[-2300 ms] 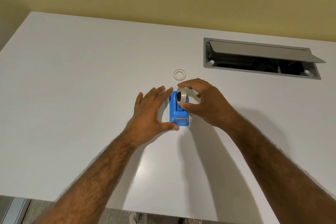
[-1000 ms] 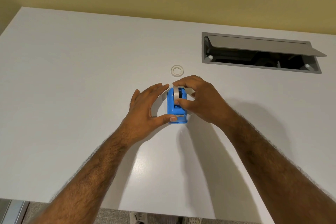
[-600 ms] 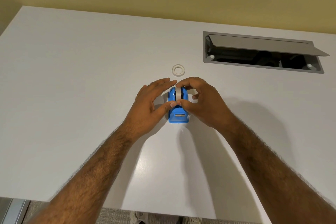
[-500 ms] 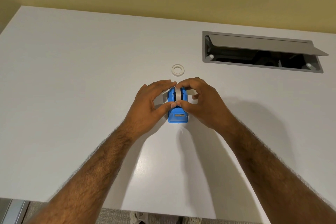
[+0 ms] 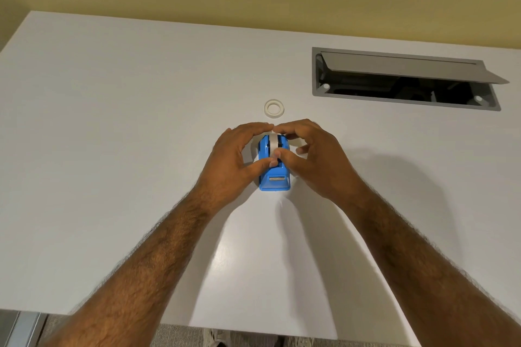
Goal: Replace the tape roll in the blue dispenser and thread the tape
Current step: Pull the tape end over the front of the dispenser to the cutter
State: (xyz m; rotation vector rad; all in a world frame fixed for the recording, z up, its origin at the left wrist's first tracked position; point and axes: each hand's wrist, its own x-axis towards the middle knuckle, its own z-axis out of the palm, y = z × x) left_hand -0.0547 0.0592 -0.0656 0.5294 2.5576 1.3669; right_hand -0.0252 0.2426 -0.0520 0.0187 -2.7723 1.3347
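The blue dispenser [image 5: 274,181] stands on the white table [image 5: 112,149], its metal cutter facing me. A whitish tape roll [image 5: 273,144] sits upright in its slot. My left hand [image 5: 234,160] cups the dispenser's left side, thumb tip on the tape at the roll's front. My right hand [image 5: 315,158] wraps the right side, its thumb meeting the left thumb on the tape and its fingers curled over the roll's top. The dispenser's sides are hidden by both hands.
A small empty tape core [image 5: 274,107] lies flat on the table just beyond the hands. At the back right, an open grey cable hatch [image 5: 406,79] is set into the tabletop. The table's front edge runs close to my forearms.
My right hand lowered the roll into the dispenser. My left hand closed in from the dispenser's side, and both thumbs now press on the tape at the roll's front.
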